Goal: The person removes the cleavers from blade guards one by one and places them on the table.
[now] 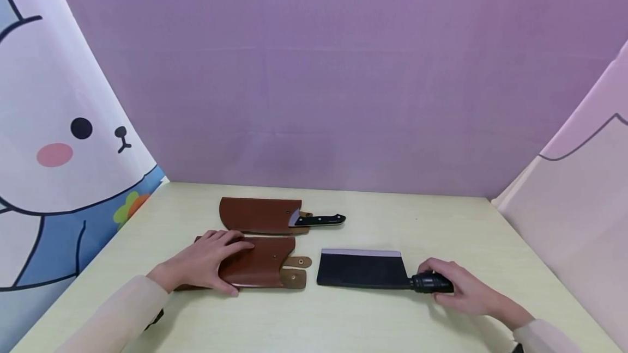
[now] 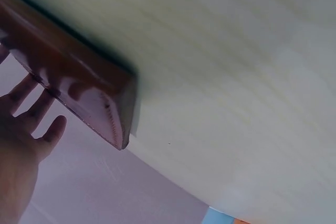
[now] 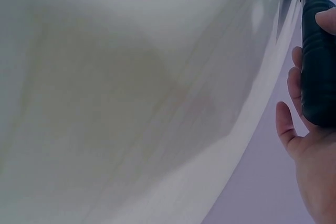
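Observation:
Over a brown leather knife sheath (image 1: pixel 262 260) at the table's near left, my left hand (image 1: pixel 208 260) rests with fingers spread and thumb at the near edge. In the left wrist view, the fingers (image 2: pixel 23 95) touch the glossy sheath (image 2: pixel 68 64). Two tan snap straps stick out from its right end. To the right, my right hand (image 1: pixel 463 287) grips the black handle (image 1: pixel 432 282) of a cleaver. Its wide dark blade (image 1: pixel 363 270) points left toward the sheath, the pale edge on the far side. The right wrist view shows the thumb (image 3: pixel 328 20) on the ribbed handle.
Behind the first sheath lies a second brown sheath (image 1: pixel 260 214), holding a knife whose black riveted handle (image 1: pixel 321 220) sticks out to the right. The pale table (image 1: pixel 275 323) ends at a purple backdrop (image 1: pixel 333 80). Printed cloth panels stand at both sides.

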`<action>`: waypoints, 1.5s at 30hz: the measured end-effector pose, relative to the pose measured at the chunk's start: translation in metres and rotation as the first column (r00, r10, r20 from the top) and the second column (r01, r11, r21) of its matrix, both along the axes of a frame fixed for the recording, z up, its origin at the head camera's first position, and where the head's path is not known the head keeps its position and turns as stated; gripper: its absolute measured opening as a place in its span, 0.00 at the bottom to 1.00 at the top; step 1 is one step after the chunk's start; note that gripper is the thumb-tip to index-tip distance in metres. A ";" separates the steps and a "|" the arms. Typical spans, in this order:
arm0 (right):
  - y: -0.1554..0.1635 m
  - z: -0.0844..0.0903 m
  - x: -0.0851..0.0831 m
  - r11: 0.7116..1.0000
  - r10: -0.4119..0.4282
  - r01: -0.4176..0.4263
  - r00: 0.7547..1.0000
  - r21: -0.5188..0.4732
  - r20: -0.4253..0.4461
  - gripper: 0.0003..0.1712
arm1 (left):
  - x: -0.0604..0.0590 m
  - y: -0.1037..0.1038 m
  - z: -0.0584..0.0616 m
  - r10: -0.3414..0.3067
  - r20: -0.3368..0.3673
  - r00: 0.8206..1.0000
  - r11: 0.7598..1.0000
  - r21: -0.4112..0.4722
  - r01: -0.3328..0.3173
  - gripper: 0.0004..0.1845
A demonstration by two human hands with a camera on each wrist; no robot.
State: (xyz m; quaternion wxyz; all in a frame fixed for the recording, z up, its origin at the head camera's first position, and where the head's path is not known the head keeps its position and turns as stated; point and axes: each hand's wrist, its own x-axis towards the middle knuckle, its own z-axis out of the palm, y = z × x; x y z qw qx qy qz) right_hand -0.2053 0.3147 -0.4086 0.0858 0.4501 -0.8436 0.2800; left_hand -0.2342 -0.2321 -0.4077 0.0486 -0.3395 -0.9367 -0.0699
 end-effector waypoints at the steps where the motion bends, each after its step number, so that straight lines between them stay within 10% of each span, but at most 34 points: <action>1: 0.000 0.000 0.000 1.000 0.004 -0.004 1.000 -0.001 0.011 0.32 | -0.001 0.000 0.000 -0.002 -0.001 1.000 1.000 -0.003 0.002 0.50; 11: 0.001 -0.002 -0.009 0.993 0.118 -0.116 0.991 -0.038 0.069 0.31 | -0.003 0.001 0.001 -0.010 0.003 1.000 1.000 -0.015 0.010 0.49; 26: 0.002 -0.005 -0.013 0.998 0.068 -0.067 0.996 -0.019 0.065 0.32 | -0.004 0.002 0.003 -0.019 0.035 0.999 1.000 -0.025 0.019 0.49; 45: 0.003 -0.010 -0.015 0.999 0.016 -0.011 0.993 0.044 -0.116 0.33 | -0.004 0.003 0.006 -0.003 0.080 0.997 0.999 -0.053 0.007 0.51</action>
